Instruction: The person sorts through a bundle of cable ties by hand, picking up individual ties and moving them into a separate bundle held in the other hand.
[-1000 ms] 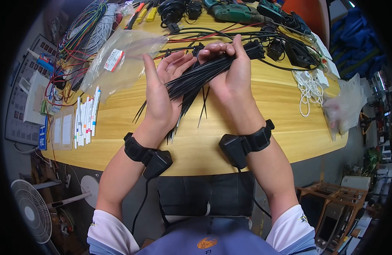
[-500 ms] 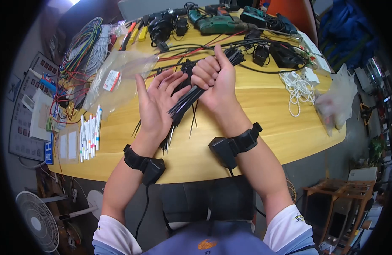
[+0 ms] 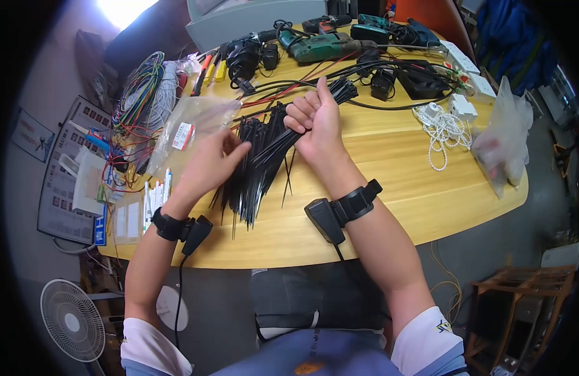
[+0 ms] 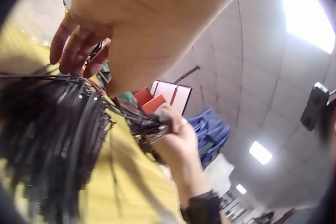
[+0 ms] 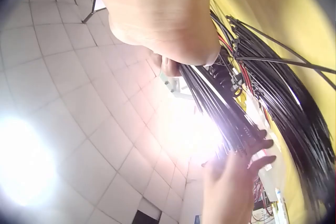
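Observation:
A bundle of black cable ties (image 3: pixel 278 146) slants through my right hand (image 3: pixel 317 125), whose fingers curl round it with the thumb pointing up. Its heads stick out past the thumb side, and the loose tails point toward my left hand (image 3: pixel 209 164). That hand hovers palm down by the left side of a larger pile of black cable ties (image 3: pixel 244 191) lying on the table. In the left wrist view its fingers (image 4: pixel 79 50) hang loosely bent over the pile's upper end. The right wrist view shows its fingers spread near the held tails.
A clear plastic bag (image 3: pixel 198 119) with a label lies behind my left hand, near coiled wires (image 3: pixel 139 94) and marker pens (image 3: pixel 156 193). Black cables and a green drill (image 3: pixel 321 47) stretch across the back. White beaded cord (image 3: pixel 441 135) and another plastic bag (image 3: pixel 502 141) sit at the right.
My right hand has gone from an open palm under the bundle to gripping it. My left hand has turned from palm up to palm down and moved left, uncovering the pile.

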{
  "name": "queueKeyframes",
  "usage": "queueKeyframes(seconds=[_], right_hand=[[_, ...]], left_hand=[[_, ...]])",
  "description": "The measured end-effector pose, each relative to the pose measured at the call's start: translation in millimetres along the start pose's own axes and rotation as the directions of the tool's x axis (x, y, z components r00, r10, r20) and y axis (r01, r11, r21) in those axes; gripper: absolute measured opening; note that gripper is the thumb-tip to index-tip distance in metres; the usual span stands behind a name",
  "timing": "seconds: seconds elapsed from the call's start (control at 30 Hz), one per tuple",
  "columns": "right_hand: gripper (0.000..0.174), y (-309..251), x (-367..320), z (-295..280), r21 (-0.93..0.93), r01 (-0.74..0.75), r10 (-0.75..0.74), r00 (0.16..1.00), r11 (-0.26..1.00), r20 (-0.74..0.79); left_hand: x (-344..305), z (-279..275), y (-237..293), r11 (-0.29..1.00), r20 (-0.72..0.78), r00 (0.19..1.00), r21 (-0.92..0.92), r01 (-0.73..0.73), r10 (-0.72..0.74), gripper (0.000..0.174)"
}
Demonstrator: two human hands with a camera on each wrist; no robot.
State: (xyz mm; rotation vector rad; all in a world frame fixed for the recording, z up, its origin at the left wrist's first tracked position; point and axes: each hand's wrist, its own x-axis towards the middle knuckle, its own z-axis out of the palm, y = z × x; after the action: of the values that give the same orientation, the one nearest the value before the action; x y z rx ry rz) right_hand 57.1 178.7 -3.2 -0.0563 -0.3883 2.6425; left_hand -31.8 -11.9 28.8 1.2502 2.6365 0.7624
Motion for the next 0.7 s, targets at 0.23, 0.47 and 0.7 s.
queueKeyframes(seconds=[0.23,0.47,0.7], right_hand=[[0.053,3,-4,5,-0.025,-0.054,0.054,0.999,0.998,-0.001],[0.054,5,-7,8,0.000,-0.068,0.068,0.998,0.998,0.011],[0.047,5,-6,7,-0.026,-0.145,0.144,0.989,0.989,-0.012]], left_hand=[[-13,20,-30,0.984,0.043,0.991,0.131,0.121,-0.127,0.032],[-11,19,-49,0.994,-0.036,0.993,-0.024,0.108,-0.109,0.019],[-9,6,-61,0.987,-0.130,0.988,-0.153,0.058,-0.078,0.016]])
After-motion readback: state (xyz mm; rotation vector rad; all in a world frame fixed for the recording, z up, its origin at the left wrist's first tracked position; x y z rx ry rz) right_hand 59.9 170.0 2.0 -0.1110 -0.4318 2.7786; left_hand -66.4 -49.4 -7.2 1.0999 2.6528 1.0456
